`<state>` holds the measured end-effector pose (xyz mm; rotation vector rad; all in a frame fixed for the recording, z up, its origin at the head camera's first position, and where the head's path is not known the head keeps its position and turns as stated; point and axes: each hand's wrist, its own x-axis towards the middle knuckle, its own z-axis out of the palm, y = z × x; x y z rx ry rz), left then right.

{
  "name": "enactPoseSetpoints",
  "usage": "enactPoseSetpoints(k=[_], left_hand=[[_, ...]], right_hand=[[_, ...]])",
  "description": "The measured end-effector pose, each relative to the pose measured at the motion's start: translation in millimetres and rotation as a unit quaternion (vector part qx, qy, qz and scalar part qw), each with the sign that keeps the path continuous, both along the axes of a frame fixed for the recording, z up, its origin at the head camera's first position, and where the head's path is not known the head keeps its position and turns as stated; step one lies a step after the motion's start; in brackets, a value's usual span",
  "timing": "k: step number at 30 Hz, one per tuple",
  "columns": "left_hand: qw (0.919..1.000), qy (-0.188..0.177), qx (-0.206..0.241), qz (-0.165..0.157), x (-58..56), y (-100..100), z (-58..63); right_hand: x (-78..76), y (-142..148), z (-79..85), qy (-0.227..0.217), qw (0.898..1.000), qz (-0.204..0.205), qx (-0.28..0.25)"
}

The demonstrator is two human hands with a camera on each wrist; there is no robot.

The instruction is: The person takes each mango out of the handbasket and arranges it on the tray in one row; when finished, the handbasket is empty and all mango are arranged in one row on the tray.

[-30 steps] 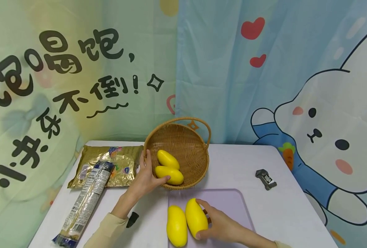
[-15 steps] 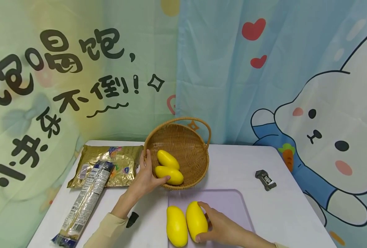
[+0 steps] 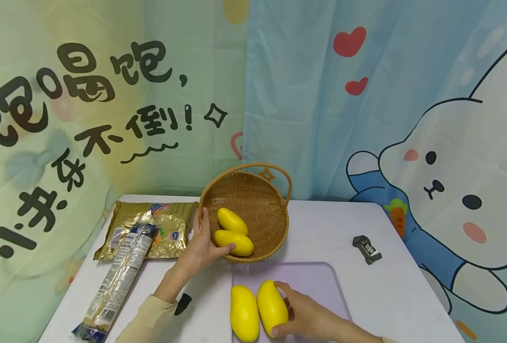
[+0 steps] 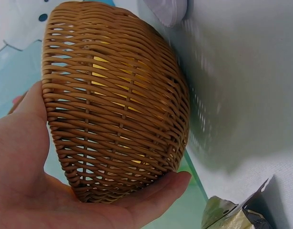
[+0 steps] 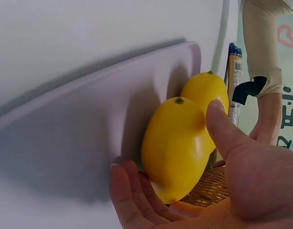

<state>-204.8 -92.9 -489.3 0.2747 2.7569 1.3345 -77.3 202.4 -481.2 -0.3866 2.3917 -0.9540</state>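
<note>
My left hand (image 3: 197,252) grips the left rim of a brown wicker basket (image 3: 266,209), thumb inside and fingers spread against the woven outside in the left wrist view. The basket is tilted, its mouth facing me. Two yellow mangoes, an upper mango (image 3: 233,221) and a lower mango (image 3: 227,239), lie inside; my thumb tip overlaps the lower one. On a pale purple tray (image 3: 309,276), my right hand (image 3: 309,314) holds a mango (image 5: 172,148) between thumb and fingers. Close to its left lies another mango (image 3: 243,314).
A gold foil bag (image 3: 173,238) lies at the back left, with a long silver packet (image 3: 118,276) overlapping it. A small dark wrapped piece (image 3: 367,249) sits on the right of the white table (image 3: 390,290). Printed curtains (image 3: 296,119) hang behind the table.
My right hand and its mango have shifted slightly down toward me on the tray. The left hand and the basket have stayed in place.
</note>
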Motion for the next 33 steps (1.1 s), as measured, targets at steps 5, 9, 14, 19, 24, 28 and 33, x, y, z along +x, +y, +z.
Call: enactPoseSetpoints(k=[5,9,14,19,24,28,33], left_hand=[[1.0,0.002,0.001,0.0,-0.4,-1,-0.3],[1.0,0.002,0.002,-0.002,-0.3,-1,-0.5],[1.0,0.005,0.003,-0.003,0.2,-1,0.2],[0.9999,0.008,0.006,-0.003,0.7,-2,0.5],[0.9999,0.011,0.005,-0.002,0.3,-1,0.3],[0.9999,0.009,0.007,-0.003,-0.1,-1,0.0],[0.9999,0.008,0.008,-0.008,0.0,-1,0.2]], right_hand=[[-4.3,1,8.1,0.009,1.0,0.001,0.025],[-13.0,4,23.3,0.022,0.999,-0.001,0.049],[-31.2,9,56.6,0.061,0.997,-0.001,0.054],[-57.1,16,93.1,0.135,0.99,0.025,0.023],[-83.8,13,120.9,0.235,0.969,0.074,0.033],[-107.2,2,134.5,0.298,0.946,0.117,0.044],[-136.9,-20,138.6,0.329,0.926,0.173,0.062]])
